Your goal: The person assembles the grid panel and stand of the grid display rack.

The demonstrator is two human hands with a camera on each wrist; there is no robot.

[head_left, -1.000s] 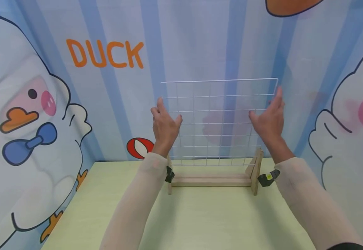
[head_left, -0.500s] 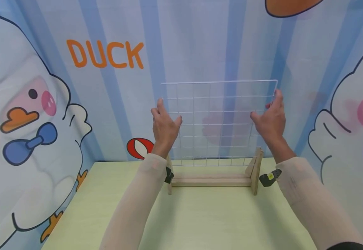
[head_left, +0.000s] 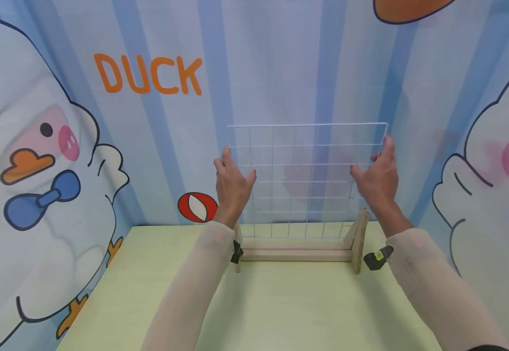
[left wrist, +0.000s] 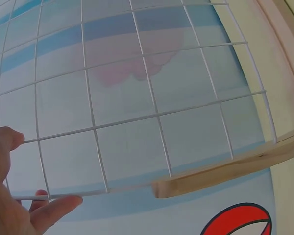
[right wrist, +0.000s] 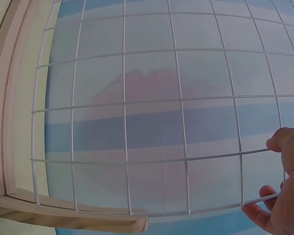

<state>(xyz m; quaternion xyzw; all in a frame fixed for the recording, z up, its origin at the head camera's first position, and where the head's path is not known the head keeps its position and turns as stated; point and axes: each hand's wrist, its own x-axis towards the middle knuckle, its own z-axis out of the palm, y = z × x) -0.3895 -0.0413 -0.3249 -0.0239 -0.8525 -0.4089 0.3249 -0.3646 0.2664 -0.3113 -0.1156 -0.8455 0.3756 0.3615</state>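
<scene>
A white wire grid panel (head_left: 307,125) stands upright between my two hands, above and within a wooden stand (head_left: 296,255). My left hand (head_left: 233,187) grips its left edge, thumb in front on a wire and fingers round the outer wire (left wrist: 95,193). On the opposite edge my right hand (head_left: 376,180) holds the panel the same way. Both wrist views show the panel's lower side corners between the end posts; the left post (left wrist: 225,171) and right post (right wrist: 73,215) overlap its side wires. Whether the bottom wire touches the crossbar cannot be made out.
The stand rests on a pale yellow-green table (head_left: 298,307), close to its back edge. Behind hangs a blue striped cloth (head_left: 272,58) printed with ducks, a red ball and orange letters. Cloth also flanks the table at left and right.
Both hands have moved down with the grid panel, its top wire now lower and its bottom nearer the stand's crossbar. The stand has stayed in place.
</scene>
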